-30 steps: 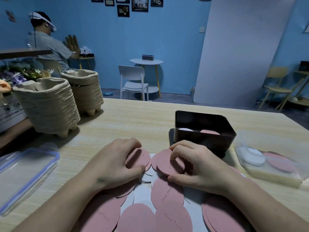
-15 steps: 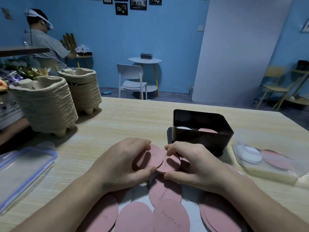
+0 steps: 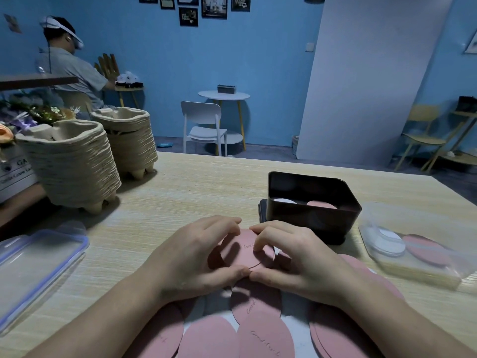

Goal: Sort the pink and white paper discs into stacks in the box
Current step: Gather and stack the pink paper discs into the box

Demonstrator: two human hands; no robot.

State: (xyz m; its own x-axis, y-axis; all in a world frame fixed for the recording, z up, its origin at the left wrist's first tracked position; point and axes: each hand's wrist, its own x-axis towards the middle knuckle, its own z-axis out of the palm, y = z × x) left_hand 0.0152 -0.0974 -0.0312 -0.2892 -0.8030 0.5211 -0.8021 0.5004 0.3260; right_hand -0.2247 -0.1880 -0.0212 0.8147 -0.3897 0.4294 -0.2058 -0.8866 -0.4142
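Many pink paper discs [image 3: 260,332] with a few white ones lie spread on the table's near edge. My left hand [image 3: 196,259] and my right hand [image 3: 291,259] meet over the heap, thumbs touching, and together pinch a small bunch of pink discs [image 3: 242,251]. Just beyond my right hand stands the black box [image 3: 313,218]. Inside it I see a white stack [image 3: 284,201] on the left and a pink stack [image 3: 321,204] on the right.
A clear plastic tub [image 3: 413,244] at the right holds white and pink discs. Its clear blue-rimmed lid [image 3: 33,270] lies at the left. Two stacks of pulp cup carriers [image 3: 74,161] stand at the back left. A person sits at a far table.
My two hands have drawn together, bringing the pink discs each held into one overlapping bunch between them.
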